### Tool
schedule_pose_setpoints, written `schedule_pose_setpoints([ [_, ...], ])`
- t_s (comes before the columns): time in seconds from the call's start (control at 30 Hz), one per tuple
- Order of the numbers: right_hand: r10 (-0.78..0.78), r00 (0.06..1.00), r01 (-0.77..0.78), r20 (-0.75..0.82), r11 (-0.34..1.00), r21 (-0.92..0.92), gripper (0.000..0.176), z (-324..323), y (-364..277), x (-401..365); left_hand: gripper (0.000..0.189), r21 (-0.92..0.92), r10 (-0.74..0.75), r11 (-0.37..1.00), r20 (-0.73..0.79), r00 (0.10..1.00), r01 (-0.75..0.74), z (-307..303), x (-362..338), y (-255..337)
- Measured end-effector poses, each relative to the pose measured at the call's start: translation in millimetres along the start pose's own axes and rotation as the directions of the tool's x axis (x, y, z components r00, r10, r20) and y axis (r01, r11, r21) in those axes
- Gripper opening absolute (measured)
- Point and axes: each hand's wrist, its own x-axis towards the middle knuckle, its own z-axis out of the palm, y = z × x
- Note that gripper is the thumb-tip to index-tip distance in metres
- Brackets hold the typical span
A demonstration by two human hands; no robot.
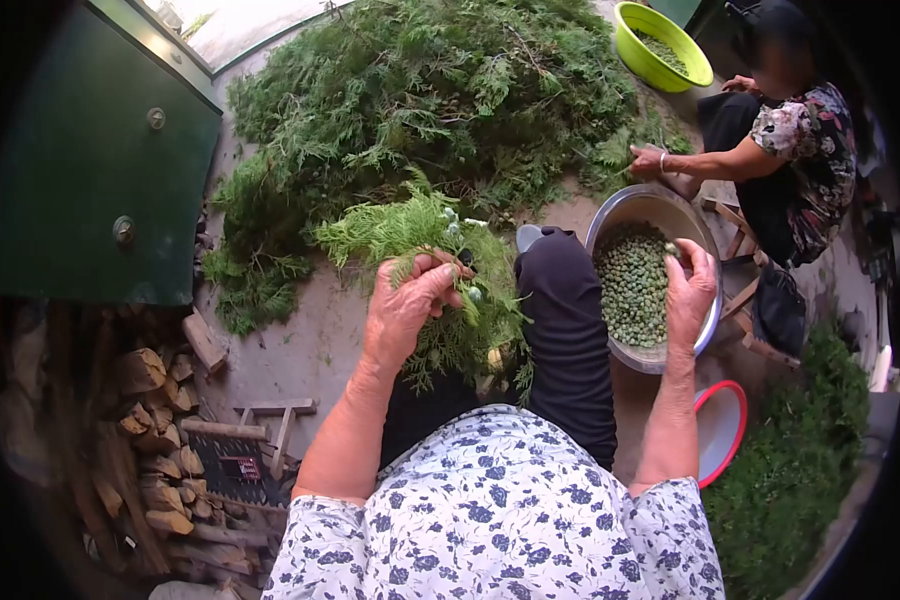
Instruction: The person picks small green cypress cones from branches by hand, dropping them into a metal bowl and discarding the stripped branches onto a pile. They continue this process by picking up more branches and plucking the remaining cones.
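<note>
Soft even daylight on my feed, no hard shadows; heavy fisheye bend plus black vignette at edges (centre stays sharp).

Leafy green sprig (410,230) is gripped mid-stem in left hand (405,305), fronds fanned out above the lap. One small green cone (673,249) is pinched in right hand (692,295), over the cone-filled steel bowl (660,203).

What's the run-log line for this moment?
left hand: gripping leafy green conifer sprig | right hand: pinching small green cone over round metal bowl of loose green cones | co-worker's hand: at green branch pile
</note>
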Motion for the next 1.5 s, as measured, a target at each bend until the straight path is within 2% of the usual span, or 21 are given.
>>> schedule_pose_setpoints([
  [0.03,-0.127,0.992,0.119,-0.016,0.963,-0.241,0.021,-6,11,0,0.015,-0.017,-0.003,1.0,0.007,1.0,0.003,-2,1,1],
  [0.1,-0.088,0.995,0.078,-0.037,0.972,-0.222,0.023,-8,10,-5,0.016,-0.048,0.052,0.998,0.031,0.998,-0.051,-6,7,-7],
  [0.17,0.09,0.987,-0.123,0.135,0.956,0.267,0.025,-2,-37,-12,0.017,-0.036,-0.016,0.999,0.013,1.0,0.017,-4,6,0],
  [0.23,0.089,0.884,-0.345,0.459,0.787,0.511,0.025,2,-105,-21,0.017,-0.069,-0.025,0.997,0.005,1.0,0.026,0,9,-2],
  [0.3,-0.362,0.861,0.111,0.357,0.819,0.563,0.023,22,-139,-33,0.016,-0.136,-0.011,0.991,0.003,1.0,0.012,0,10,-7],
  [0.37,-0.449,0.833,0.135,0.324,0.732,0.668,0.022,46,-161,-45,0.015,-0.105,0.003,0.994,-0.017,1.0,-0.004,1,7,-1],
  [0.5,-0.485,0.789,0.109,0.377,0.715,0.691,0.021,63,-161,-57,0.015,0.005,0.084,0.996,-0.03,0.996,-0.084,-3,8,-12],
  [0.57,-0.394,0.839,0.107,0.374,0.794,0.598,0.018,48,-163,-62,0.017,0.068,0.12,0.991,-0.044,0.992,-0.117,-4,5,-11],
  [0.63,-0.414,0.857,0.157,0.307,0.776,0.61,0.018,40,-159,-67,0.02,0.128,0.156,0.981,-0.05,0.986,-0.149,-3,3,-6],
  [0.67,-0.218,0.866,-0.16,0.45,0.733,0.661,0.017,36,-159,-68,0.019,0.052,0.05,0.998,-0.047,0.998,-0.048,-4,3,-3],
  [0.7,-0.035,0.8,-0.457,0.598,0.609,0.648,0.015,33,-158,-69,0.018,-0.023,-0.057,0.998,-0.033,0.998,0.056,-4,4,-1],
  [0.73,-0.056,0.694,-0.57,0.718,0.566,0.595,0.015,32,-152,-64,0.021,-0.006,-0.047,0.999,-0.03,0.998,0.047,-5,5,0],
  [0.77,-0.049,0.697,-0.571,0.716,0.566,0.594,0.015,36,-148,-65,0.021,-0.004,-0.05,0.999,-0.022,0.999,0.05,-3,5,0],
  [0.83,-0.022,0.479,-0.876,0.878,-0.086,0.475,0.015,48,-141,-70,0.021,-0.03,-0.031,0.999,-0.044,0.999,0.03,-1,5,2],
  [1.0,0.02,0.547,-0.834,0.837,-0.069,0.547,0.016,54,-141,-66,0.021,-0.015,-0.014,1.0,-0.008,1.0,0.014,3,3,6],
  [1.07,-0.021,0.598,-0.8,0.801,0.059,0.598,0.015,60,-140,-61,0.023,-0.006,-0.019,1.0,0.014,1.0,0.019,6,0,10],
  [1.17,-0.033,0.608,-0.785,0.793,0.128,0.607,0.015,67,-147,-55,0.023,-0.029,-0.033,0.999,0.029,0.999,0.034,4,1,4],
  [1.3,-0.03,0.608,-0.781,0.794,0.158,0.604,0.014,72,-153,-52,0.023,0.135,0.017,0.991,0.02,1.0,-0.02,10,0,11],
  [1.4,-0.031,0.64,-0.74,0.768,0.243,0.627,0.012,71,-156,-51,0.024,0.15,-0.002,0.989,-0.03,1.0,0.006,8,1,3],
  [1.47,-0.023,0.71,-0.628,0.704,0.433,0.647,0.008,75,-156,-51,0.022,0.182,-0.017,0.983,-0.044,0.999,0.025,10,-2,7],
  [1.5,-0.022,0.71,-0.628,0.704,0.433,0.646,0.008,76,-158,-51,0.02,0.214,-0.031,0.976,-0.061,0.998,0.043,11,-4,8],
])
